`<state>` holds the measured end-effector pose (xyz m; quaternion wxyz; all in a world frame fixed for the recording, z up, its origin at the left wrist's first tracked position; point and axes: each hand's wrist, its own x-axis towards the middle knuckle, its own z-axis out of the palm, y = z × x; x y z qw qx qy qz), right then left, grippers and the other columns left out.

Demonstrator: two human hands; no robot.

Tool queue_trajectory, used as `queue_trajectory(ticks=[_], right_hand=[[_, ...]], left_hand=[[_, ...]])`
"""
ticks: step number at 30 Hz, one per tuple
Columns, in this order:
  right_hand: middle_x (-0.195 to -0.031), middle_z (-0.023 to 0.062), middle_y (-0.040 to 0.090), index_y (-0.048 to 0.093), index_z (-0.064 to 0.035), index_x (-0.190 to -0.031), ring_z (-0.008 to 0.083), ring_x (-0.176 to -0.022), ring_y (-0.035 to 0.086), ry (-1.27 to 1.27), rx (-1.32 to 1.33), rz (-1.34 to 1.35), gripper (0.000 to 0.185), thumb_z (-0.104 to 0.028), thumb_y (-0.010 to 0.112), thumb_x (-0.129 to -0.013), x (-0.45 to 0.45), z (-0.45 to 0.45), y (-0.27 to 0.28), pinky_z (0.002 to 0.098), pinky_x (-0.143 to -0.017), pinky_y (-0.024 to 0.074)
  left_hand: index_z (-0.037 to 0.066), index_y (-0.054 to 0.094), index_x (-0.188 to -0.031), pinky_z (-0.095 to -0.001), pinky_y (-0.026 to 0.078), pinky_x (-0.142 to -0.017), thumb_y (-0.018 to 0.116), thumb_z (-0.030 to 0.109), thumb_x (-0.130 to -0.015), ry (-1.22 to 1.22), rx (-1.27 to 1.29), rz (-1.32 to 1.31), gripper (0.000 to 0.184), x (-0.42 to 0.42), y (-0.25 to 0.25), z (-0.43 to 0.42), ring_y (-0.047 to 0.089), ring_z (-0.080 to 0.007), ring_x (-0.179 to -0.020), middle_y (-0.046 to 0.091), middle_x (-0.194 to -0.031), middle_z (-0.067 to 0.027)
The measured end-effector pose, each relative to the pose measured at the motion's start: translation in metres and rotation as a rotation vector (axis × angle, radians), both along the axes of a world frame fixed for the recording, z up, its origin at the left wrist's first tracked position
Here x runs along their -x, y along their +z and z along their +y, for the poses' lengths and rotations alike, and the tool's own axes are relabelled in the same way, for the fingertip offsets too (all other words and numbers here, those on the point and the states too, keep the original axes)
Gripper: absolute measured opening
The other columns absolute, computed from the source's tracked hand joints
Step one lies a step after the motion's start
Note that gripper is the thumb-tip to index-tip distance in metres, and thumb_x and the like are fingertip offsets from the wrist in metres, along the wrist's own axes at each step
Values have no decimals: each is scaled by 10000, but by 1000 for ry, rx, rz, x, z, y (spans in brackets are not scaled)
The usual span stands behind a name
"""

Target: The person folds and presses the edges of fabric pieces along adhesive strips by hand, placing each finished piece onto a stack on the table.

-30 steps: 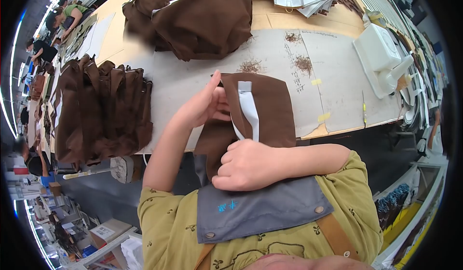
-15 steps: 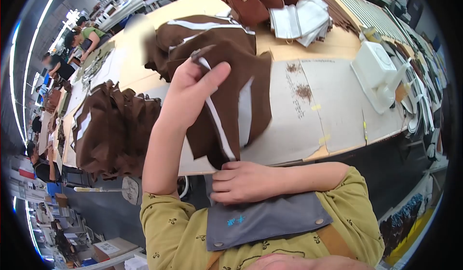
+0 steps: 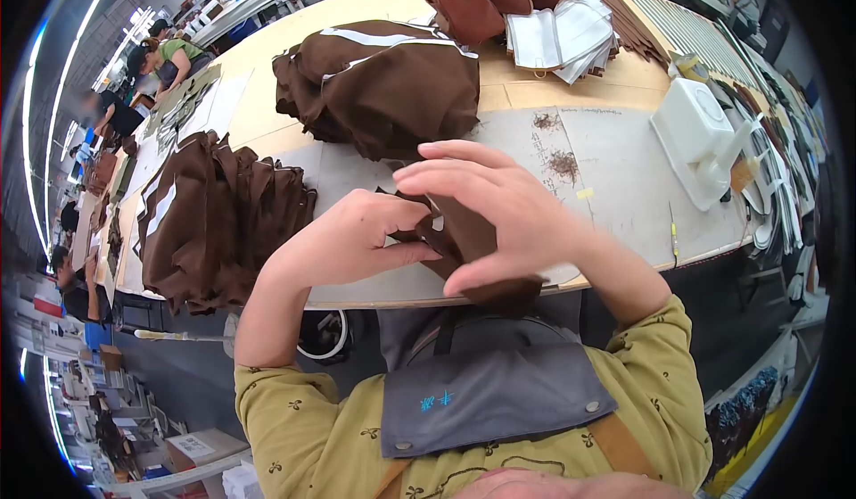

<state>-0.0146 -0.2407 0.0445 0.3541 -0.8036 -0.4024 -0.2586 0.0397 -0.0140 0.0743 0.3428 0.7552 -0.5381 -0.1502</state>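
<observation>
At the table's near edge lies a dark brown fabric piece (image 3: 468, 236), partly hidden behind both hands. My left hand (image 3: 366, 236) grips its left edge between thumb and fingers. Over the piece's right part, my right hand (image 3: 504, 205) is spread with fingers and thumb apart; whether it touches the fabric is unclear. Beyond the hands sits a large brown fabric bundle (image 3: 392, 89) with white strips. To the left stands a pile of folded brown pieces (image 3: 223, 222).
Brown bags (image 3: 468, 13) and a stack of white pieces (image 3: 562, 40) are at the back. On the right are a white plastic container (image 3: 691, 124) and a yellow-handled pointed tool (image 3: 674, 239). Other people work at the far left.
My left hand has come down with the fabric, which was held up and stretched out. My right hand has risen from the near edge and opened over the piece.
</observation>
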Motion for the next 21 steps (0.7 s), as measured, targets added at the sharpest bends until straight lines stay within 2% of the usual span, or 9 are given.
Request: queue_trajectory(ticks=[3, 5, 9, 11, 15, 17, 18, 20, 21], right_hand=[[-1182, 61, 646, 586, -80, -1253, 287, -1159, 574, 207, -12, 122, 730, -492, 837, -705, -23, 1, -15, 422, -1022, 428], [-1036, 53, 673, 618, -60, -1165, 274, -1083, 599, 307, 8, 218, 669, -522, 824, -726, -29, 1, -20, 392, -949, 449], [-915, 35, 671, 656, -54, -1040, 257, -1003, 608, 376, 4, 326, 540, -468, 831, -742, -30, 1, -30, 375, -886, 459], [-898, 33, 667, 678, -56, -957, 244, -968, 600, 383, -11, 278, 412, -391, 830, -769, -31, -1, -35, 365, -860, 467], [-884, 29, 664, 688, -65, -935, 238, -946, 594, 327, 18, 298, 323, -321, 823, -792, -27, -6, -28, 359, -850, 469], [-881, 28, 665, 693, -62, -930, 233, -931, 584, 273, 27, 308, 284, -296, 805, -814, -26, -7, -27, 361, -848, 467], [-881, 28, 665, 693, -62, -930, 233, -931, 584, 273, 28, 310, 284, -296, 805, -814, -25, -8, -26, 361, -848, 467], [-862, 35, 634, 686, -46, -927, 243, -911, 564, 285, -20, 330, 200, -181, 790, -822, -26, -10, -24, 365, -845, 455], [-862, 35, 634, 686, -46, -927, 243, -911, 564, 285, -21, 330, 200, -181, 790, -822, -27, -10, -25, 365, -845, 455]], left_hand=[[-13, 613, -890, -406, 481, -659, 748, 134, -848, -3, -44, -16, 204, 7, 3, 7, 613, -352, -748, 631, -805, -163], [-11, 607, -930, -409, 475, -669, 746, 130, -848, 19, -76, 30, 215, 14, 7, 11, 608, -350, -760, 629, -810, -160], [-13, 601, -959, -405, 469, -677, 736, 116, -851, 49, -84, 14, 216, 16, 4, 18, 593, -348, -757, 633, -852, -150], [17, 656, -1086, -343, 496, -652, 735, 45, -821, 35, 72, -227, 277, 13, -8, 21, 628, -277, -721, 687, -924, -107], [11, 653, -1086, -317, 488, -647, 721, 28, -829, 109, 70, -560, 266, 22, -9, 21, 614, -236, -728, 688, -960, -90], [8, 650, -1068, -275, 465, -636, 696, 13, -861, 296, 86, -136, 212, 36, -15, 18, 576, -148, -714, 668, -934, -55], [8, 650, -1068, -275, 465, -636, 696, 13, -861, 297, 87, -133, 212, 38, -18, 17, 576, -148, -714, 668, -934, -55], [30, 635, -1035, -220, 398, -596, 658, 49, -926, 372, 96, 314, 113, 40, -23, 16, 488, -82, -656, 613, -849, -17], [30, 635, -1035, -220, 398, -596, 658, 49, -926, 371, 94, 314, 113, 39, -27, 15, 488, -82, -656, 613, -849, -17]])
